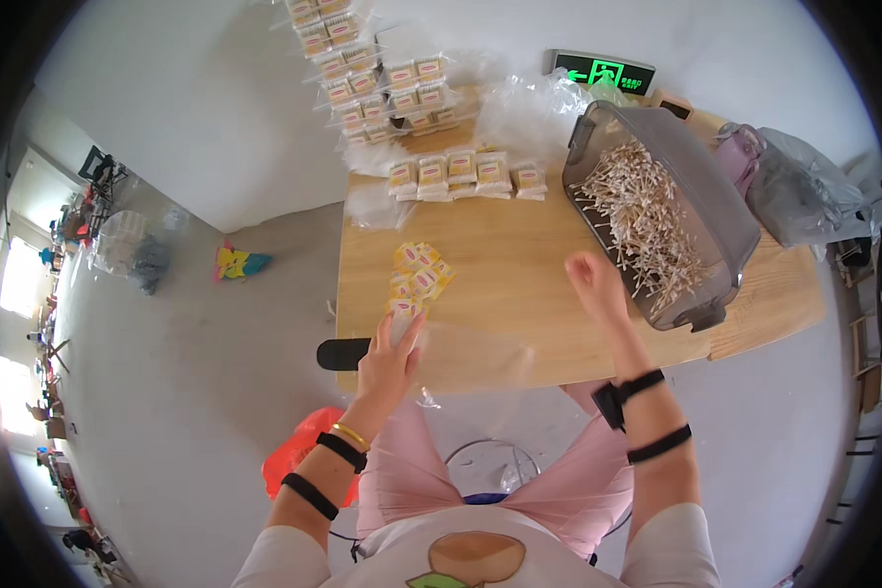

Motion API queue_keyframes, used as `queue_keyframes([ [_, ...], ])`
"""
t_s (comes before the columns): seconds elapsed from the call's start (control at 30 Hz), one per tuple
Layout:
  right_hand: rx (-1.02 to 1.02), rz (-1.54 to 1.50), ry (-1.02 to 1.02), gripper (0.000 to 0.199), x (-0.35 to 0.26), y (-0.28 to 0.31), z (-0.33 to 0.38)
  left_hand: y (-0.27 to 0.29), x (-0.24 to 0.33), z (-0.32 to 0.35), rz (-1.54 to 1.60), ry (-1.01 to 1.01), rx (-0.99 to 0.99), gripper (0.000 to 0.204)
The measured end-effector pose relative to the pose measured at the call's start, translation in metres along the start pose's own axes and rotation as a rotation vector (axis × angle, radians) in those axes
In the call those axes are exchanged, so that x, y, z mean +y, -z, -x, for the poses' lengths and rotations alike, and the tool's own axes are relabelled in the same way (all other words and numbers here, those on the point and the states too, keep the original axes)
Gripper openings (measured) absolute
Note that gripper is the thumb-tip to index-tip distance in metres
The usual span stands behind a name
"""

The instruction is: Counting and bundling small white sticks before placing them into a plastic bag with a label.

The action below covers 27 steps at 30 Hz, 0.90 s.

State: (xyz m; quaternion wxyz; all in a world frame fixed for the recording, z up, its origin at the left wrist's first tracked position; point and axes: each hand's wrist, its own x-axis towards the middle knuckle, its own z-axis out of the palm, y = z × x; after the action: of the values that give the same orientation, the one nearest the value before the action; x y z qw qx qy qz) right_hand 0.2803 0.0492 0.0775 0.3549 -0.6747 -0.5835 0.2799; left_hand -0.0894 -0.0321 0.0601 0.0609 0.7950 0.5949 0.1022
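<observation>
My left hand rests at the near left of the table, its fingers stretched over the near end of a spread of yellow and white label cards. A pale piece shows between its thumb and fingers. Beside this hand a clear plastic bag lies flat along the table's front edge. My right hand is raised with its fingers curled in, just left of a grey plastic bin. Whatever it may hold is hidden. Many loose cotton swabs fill the tilted bin.
Filled packs stand in a row at the back, with taller stacked packs behind them. Clear plastic bags are heaped by the wall. A black flat object juts over the left edge. A red bag sits below.
</observation>
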Motion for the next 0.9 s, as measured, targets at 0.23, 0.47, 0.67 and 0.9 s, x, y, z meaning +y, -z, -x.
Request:
queue_keyframes([
  [0.23, 0.169, -0.419, -0.379, 0.056, 0.02, -0.053, -0.172, 0.007, 0.009, -0.005, 0.002, -0.008, -0.032, 0.066],
  [0.47, 0.079, 0.357, -0.481, 0.074, 0.008, -0.099, -0.222, 0.007, 0.004, 0.002, 0.017, 0.004, -0.017, 0.065],
  [0.67, 0.249, 0.065, -0.368, 0.061, 0.069, -0.081, -0.242, 0.007, 0.011, -0.01, 0.07, -0.084, 0.001, 0.066],
  [0.9, 0.089, 0.464, -0.001, 0.059, -0.023, -0.048, -0.083, 0.012, 0.004, 0.007, -0.043, 0.011, -0.018, 0.066],
])
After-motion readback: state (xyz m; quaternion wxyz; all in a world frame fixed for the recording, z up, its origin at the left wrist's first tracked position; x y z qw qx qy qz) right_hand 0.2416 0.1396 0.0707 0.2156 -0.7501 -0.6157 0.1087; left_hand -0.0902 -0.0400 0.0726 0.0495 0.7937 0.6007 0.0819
